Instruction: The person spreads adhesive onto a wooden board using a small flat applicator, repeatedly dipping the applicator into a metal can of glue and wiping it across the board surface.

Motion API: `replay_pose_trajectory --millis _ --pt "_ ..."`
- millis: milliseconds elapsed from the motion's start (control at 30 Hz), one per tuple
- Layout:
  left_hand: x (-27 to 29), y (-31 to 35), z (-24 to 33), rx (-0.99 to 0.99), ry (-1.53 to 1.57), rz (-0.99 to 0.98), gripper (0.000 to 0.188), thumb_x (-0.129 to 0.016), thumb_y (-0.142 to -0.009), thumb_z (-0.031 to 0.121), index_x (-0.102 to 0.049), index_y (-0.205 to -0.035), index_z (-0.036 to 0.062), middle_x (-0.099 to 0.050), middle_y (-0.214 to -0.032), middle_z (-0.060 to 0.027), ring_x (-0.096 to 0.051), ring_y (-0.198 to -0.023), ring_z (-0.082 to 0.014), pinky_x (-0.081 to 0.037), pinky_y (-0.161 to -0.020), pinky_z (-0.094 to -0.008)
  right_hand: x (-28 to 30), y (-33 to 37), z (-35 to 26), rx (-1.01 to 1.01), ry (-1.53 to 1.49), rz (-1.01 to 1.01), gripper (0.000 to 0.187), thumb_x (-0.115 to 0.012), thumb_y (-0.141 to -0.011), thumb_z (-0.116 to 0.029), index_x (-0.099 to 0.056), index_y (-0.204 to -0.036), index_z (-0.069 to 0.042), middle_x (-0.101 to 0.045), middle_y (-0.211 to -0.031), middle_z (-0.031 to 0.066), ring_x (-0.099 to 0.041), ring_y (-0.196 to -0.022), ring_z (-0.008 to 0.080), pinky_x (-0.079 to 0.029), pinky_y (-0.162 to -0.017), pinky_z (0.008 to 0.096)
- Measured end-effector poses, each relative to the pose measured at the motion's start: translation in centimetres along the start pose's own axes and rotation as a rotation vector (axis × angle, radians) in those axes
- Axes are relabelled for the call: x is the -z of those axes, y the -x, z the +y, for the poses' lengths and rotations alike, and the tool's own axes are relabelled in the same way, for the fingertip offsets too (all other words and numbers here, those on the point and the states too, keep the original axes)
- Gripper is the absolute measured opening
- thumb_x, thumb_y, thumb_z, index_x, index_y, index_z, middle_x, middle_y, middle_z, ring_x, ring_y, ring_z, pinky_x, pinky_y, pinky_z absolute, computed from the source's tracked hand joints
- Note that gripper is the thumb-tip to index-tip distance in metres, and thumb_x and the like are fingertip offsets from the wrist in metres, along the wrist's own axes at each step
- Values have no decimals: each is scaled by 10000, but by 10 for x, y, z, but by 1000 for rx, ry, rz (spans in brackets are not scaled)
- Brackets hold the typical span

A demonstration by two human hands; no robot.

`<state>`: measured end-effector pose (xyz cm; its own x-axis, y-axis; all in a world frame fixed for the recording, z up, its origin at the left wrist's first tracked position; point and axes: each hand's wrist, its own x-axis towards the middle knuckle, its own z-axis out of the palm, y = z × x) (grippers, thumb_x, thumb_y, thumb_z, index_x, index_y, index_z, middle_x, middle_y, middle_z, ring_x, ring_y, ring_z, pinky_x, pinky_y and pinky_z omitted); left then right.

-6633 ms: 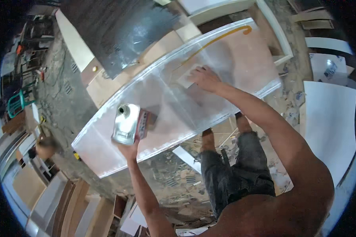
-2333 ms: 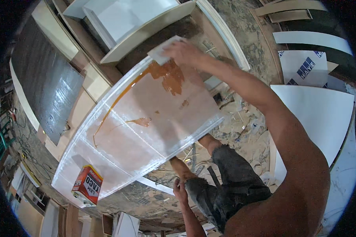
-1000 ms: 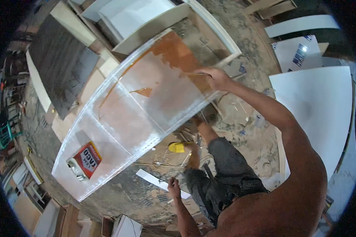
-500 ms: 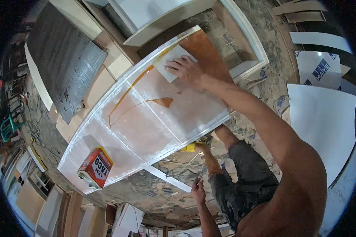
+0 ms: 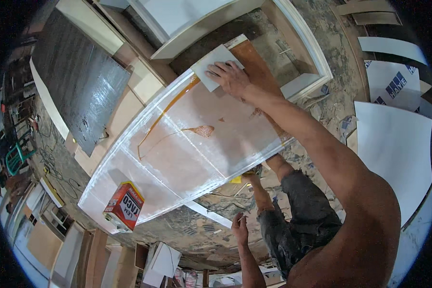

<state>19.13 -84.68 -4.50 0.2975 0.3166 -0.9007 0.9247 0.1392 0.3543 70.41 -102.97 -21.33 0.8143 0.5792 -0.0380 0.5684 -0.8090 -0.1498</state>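
My right hand [image 5: 231, 79] lies on a square whitish flat spreader sheet [image 5: 202, 66], fingers bent over its top and pressing it down at the far edge of a curved, pale panel [image 5: 173, 165]. Amber glue [image 5: 203, 131] lies on the panel as a long line near the far edge and a smeared patch; the right end of the surface is coated orange-brown. My left hand [image 5: 240, 229] hangs low, off the panel, fingers pinched around something thin and pale, too small to name. A red and white rectangular can [image 5: 125, 206] stands on the panel's left end.
Beyond the panel lies a curved wooden frame [image 5: 317, 53]. A dark grey board [image 5: 77, 79] rests at the far left. White sheets [image 5: 391, 153] lie on the right. Cables and a green plastic chair [image 5: 18, 156] are at the left. Scraps litter the floor.
My right hand has pushed the spreader sheet a little farther, to the panel's far edge. The glue patch looks thinner and streakier. My left hand stays low. The whole view has shifted slightly.
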Motion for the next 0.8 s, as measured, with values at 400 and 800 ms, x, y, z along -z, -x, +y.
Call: replay_pose_trajectory --millis 400,800 --pt "5 2 -11 39 -57 -17 333 -597 -946 159 -586 -1228 -17 -650 -1140 -114 -631 -984 -193 -506 -830 -310 -8 9 -20 4 -31 -59 591 -593 -879 -264 -424 -1429 -127 -377 -1486 69 -347 -1365 257 -284 -1102 481" --pt "2 15 -12 22 -106 51 318 -609 -931 179 -611 -1178 -22 -667 -1027 -113 -626 -859 -182 -508 -729 -318 -21 97 -78 37 -212 -115 611 -642 -812 -350 -503 -1374 -156 -389 -1483 60 -437 -1275 278 -365 -1009 506"
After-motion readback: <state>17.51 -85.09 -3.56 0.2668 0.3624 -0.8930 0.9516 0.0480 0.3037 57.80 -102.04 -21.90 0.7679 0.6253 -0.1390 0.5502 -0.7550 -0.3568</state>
